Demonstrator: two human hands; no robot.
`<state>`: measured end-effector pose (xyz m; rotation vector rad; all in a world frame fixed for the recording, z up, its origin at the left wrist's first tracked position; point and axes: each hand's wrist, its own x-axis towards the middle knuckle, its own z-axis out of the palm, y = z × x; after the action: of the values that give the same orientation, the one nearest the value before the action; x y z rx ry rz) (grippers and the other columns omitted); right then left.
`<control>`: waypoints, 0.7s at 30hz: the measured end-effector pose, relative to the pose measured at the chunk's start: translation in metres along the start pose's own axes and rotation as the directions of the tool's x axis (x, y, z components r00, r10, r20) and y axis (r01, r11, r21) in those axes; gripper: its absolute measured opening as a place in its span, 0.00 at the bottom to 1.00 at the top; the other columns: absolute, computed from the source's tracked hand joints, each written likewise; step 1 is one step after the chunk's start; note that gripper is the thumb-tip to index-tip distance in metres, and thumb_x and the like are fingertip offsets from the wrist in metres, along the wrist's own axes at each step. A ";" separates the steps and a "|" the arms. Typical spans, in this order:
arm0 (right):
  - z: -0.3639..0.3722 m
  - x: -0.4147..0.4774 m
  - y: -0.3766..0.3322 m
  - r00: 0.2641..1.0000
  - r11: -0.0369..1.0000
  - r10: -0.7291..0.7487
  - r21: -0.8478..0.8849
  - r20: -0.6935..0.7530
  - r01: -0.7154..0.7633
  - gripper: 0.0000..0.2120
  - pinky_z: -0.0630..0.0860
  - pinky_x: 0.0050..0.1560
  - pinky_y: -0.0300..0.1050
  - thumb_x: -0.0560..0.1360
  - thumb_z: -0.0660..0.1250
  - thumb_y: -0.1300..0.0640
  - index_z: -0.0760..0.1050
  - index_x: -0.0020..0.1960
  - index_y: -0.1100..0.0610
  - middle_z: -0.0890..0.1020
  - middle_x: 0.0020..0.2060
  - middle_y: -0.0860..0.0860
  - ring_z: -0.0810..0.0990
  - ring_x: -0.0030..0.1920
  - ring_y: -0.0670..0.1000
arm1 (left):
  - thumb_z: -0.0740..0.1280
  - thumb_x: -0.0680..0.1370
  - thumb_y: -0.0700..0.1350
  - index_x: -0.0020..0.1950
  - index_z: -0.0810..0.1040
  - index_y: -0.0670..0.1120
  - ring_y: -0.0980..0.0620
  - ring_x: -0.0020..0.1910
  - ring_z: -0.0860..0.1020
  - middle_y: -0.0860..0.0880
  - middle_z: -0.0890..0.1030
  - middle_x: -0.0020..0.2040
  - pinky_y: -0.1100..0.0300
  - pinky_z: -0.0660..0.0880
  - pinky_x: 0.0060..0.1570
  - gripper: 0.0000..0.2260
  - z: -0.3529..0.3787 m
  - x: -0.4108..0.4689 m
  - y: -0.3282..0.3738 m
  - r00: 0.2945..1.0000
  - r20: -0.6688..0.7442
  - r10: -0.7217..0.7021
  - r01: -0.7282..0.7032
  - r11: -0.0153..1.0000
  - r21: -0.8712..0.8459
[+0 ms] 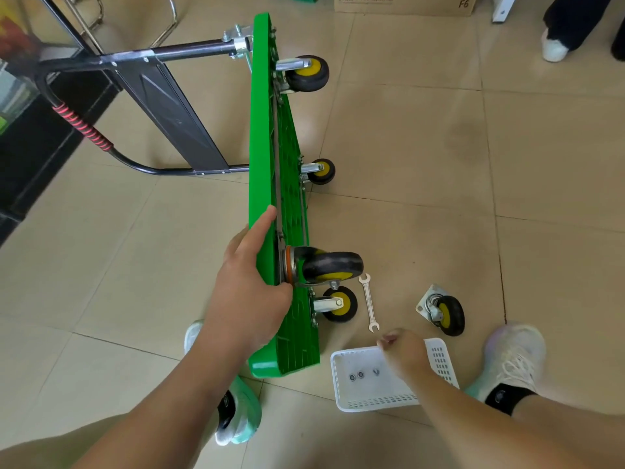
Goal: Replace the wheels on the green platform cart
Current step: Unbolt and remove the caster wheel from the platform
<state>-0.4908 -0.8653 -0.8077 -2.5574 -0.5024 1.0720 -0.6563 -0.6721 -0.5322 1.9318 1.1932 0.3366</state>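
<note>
One finger point(267, 216) of the left hand point(250, 286) is laid straight along the upper edge of the green cart point(265, 130), and the thumb is hooked over that edge beside the nearest wheel point(333, 265). The cart is gripped in this way and stood on its side on the floor, running from the top centre of the frame to the lower middle. The fingers of the right hand point(404, 348), right of centre near the bottom, are blurred. They seem bunched at the tips, but whether anything is pinched cannot be told. That hand is held over the white basket point(372, 401), in which a few small nuts point(356, 376) lie. Both forearms are stretched forward from the bottom edge.

Four wheels are seen on the cart's underside. A fifth wheel point(444, 314), with its plate, lies loose on the floor at the right, and a spanner point(368, 302) lies between it and the cart. The job is judged to be partway done. With nuts in the basket, at least one wheel is probably not yet bolted tight. Old wheels cannot be told from new.
</note>
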 end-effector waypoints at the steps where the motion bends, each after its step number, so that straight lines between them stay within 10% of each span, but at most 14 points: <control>1: 0.000 0.008 -0.006 1.000 1.000 -0.005 0.005 -0.008 0.005 0.06 0.66 0.34 0.31 0.79 0.66 0.57 0.82 0.47 0.56 0.81 0.40 0.47 0.80 0.42 0.47 | 0.73 0.70 0.32 0.78 0.60 0.71 0.72 0.58 0.66 0.59 0.68 0.73 0.86 0.62 0.49 0.48 0.000 0.000 0.000 1.000 -0.003 0.004 -0.004 1.000 0.007; 10: 0.007 0.080 -0.040 0.999 0.996 0.033 0.084 0.021 -0.034 0.10 0.80 0.53 0.46 0.80 0.64 0.57 0.83 0.48 0.57 0.87 0.43 0.55 0.85 0.48 0.57 | 0.76 0.71 0.33 0.75 0.60 0.75 0.85 0.58 0.64 0.78 0.65 0.61 0.87 0.61 0.49 0.48 0.001 -0.003 0.003 0.999 -0.032 0.035 -0.034 0.998 0.049; 21: 0.038 0.124 -0.042 0.991 0.992 0.126 0.000 -0.032 -0.126 0.03 0.76 0.40 0.48 0.78 0.64 0.62 0.77 0.48 0.60 0.80 0.40 0.55 0.81 0.45 0.60 | 0.81 0.67 0.34 0.71 0.63 0.79 0.78 0.65 0.68 0.74 0.71 0.67 0.79 0.66 0.61 0.51 0.004 -0.005 0.003 0.993 -0.101 0.055 -0.041 0.990 0.132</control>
<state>-0.4457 -0.7683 -0.8918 -2.6336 -0.3375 1.0705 -0.6544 -0.6795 -0.5316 2.0794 1.2645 0.3980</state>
